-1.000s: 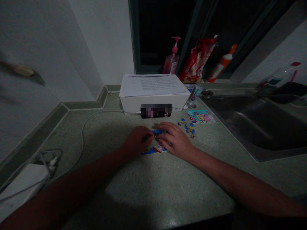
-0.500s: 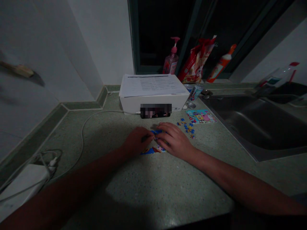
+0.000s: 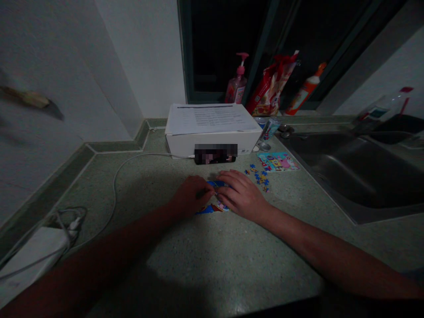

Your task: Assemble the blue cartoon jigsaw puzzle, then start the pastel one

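A partly assembled jigsaw puzzle (image 3: 209,209) with blue, red and pink printing lies on the counter, largely covered by both hands. Over its left side, my left hand (image 3: 191,194) is closed, thumb and forefinger pinched together; anything between the fingertips is too small and dark to make out. My right hand (image 3: 243,192) rests on the puzzle's right side with fingers stretched out and slightly apart, its fingertips close to the left fingertips. Several loose puzzle pieces (image 3: 261,177), blue and yellow, lie to the right of that hand.
A phone (image 3: 215,157) on a cable leans against a white box (image 3: 179,143) topped with printed paper. A colourful picture card (image 3: 278,161) lies near the steel sink (image 3: 380,176). Bottles and a red bag (image 3: 268,86) stand by the window. A white power strip (image 3: 36,247) sits at left.
My hands stay in nearly the same place over the puzzle. The left fingertips have shifted very slightly, and a little more of the blue upper part shows between the hands.
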Action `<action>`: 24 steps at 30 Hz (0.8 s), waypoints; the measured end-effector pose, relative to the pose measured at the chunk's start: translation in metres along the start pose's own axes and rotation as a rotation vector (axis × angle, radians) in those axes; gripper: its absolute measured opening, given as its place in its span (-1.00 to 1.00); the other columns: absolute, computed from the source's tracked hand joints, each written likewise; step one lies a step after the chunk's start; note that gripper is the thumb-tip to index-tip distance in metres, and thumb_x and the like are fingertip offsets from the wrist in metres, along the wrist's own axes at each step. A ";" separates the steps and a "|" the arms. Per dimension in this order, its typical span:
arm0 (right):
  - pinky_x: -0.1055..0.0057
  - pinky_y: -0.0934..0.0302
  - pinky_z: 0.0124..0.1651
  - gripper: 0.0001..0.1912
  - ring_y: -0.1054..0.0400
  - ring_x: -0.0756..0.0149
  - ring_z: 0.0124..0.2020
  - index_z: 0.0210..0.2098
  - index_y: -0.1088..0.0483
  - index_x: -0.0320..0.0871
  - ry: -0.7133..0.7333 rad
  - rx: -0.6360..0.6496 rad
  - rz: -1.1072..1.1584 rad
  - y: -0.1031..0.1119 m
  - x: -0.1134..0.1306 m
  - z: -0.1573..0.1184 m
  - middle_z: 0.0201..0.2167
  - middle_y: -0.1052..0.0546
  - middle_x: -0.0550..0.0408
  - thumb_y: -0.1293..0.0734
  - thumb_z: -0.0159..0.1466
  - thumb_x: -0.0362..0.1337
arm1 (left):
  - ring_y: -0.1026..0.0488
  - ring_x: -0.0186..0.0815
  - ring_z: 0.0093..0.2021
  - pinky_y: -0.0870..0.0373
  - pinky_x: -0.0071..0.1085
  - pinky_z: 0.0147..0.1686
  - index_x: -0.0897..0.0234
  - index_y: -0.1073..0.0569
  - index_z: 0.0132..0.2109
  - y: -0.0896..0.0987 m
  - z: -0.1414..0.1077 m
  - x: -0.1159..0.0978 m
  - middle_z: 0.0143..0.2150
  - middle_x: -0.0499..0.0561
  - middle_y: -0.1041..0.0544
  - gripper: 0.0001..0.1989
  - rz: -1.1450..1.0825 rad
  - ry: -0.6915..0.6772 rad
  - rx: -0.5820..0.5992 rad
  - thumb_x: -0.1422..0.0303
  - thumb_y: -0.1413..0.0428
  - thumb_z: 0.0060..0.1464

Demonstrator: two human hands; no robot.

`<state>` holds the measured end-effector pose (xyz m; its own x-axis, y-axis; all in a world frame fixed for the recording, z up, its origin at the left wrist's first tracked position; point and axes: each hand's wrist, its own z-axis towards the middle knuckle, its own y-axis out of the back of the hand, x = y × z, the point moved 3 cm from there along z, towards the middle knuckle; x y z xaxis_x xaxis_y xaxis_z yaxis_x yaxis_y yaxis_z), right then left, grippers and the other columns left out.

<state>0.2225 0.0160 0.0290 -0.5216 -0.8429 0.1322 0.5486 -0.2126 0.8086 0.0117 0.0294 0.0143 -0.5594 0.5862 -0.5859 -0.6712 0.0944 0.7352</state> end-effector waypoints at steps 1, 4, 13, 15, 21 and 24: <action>-0.14 -0.36 0.38 -0.81 -0.44 -0.02 0.32 0.04 -0.56 0.00 0.012 -0.004 -0.010 0.000 0.000 0.000 0.17 -0.62 -0.08 -0.36 0.48 -0.30 | -0.54 -0.17 -0.20 -0.44 -0.17 -0.05 0.19 -0.63 -0.19 0.000 0.000 0.000 -0.29 0.00 -0.61 -0.86 0.001 -0.003 0.000 0.39 -0.15 0.28; -0.15 -0.37 0.37 -0.78 -0.43 -0.02 0.32 0.08 -0.54 -0.03 0.042 -0.017 -0.030 0.001 0.002 0.000 0.19 -0.61 -0.10 -0.37 0.47 -0.31 | -0.54 -0.17 -0.20 -0.44 -0.18 -0.06 0.20 -0.63 -0.20 -0.001 0.000 0.001 -0.29 0.01 -0.61 -0.86 0.002 -0.008 -0.004 0.40 -0.14 0.28; -0.21 -0.31 0.41 -0.76 -0.41 -0.04 0.35 0.10 -0.54 0.01 0.023 0.026 -0.024 -0.001 0.003 -0.001 0.25 -0.59 -0.07 -0.38 0.47 -0.28 | -0.55 -0.18 -0.23 -0.48 -0.19 -0.11 0.19 -0.64 -0.21 0.000 -0.001 0.000 -0.31 -0.01 -0.61 -0.85 -0.008 -0.026 -0.007 0.41 -0.15 0.27; -0.20 -0.32 0.40 -0.77 -0.42 -0.03 0.34 0.09 -0.54 0.00 0.022 0.004 -0.007 -0.001 0.001 -0.001 0.23 -0.59 -0.09 -0.38 0.47 -0.27 | -0.55 -0.18 -0.24 -0.49 -0.20 -0.11 0.20 -0.64 -0.21 0.000 -0.001 0.000 -0.32 0.00 -0.61 -0.85 -0.002 -0.027 -0.013 0.41 -0.15 0.28; -0.25 -0.41 0.28 -0.80 -0.44 -0.12 0.30 0.00 -0.59 -0.01 -0.213 -0.060 0.132 -0.007 -0.022 -0.002 0.22 -0.58 -0.14 -0.43 0.39 -0.24 | -0.59 -0.14 -0.08 -0.49 -0.12 0.06 0.22 -0.62 -0.08 0.001 0.000 0.002 -0.15 0.06 -0.68 -0.83 0.033 0.009 -0.089 0.44 -0.13 0.30; -0.29 -0.39 0.29 -0.84 -0.44 -0.16 0.30 -0.05 -0.61 -0.07 -0.259 -0.030 0.143 -0.010 -0.031 -0.004 0.20 -0.59 -0.20 -0.44 0.38 -0.26 | -0.59 -0.11 -0.03 -0.47 -0.08 0.11 0.22 -0.61 -0.07 0.000 0.000 0.003 -0.12 0.08 -0.68 -0.84 0.052 0.005 -0.104 0.44 -0.14 0.29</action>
<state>0.2355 0.0423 0.0142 -0.5848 -0.7120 0.3886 0.6455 -0.1184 0.7546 0.0100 0.0314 0.0126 -0.5969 0.5842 -0.5499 -0.6882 -0.0205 0.7252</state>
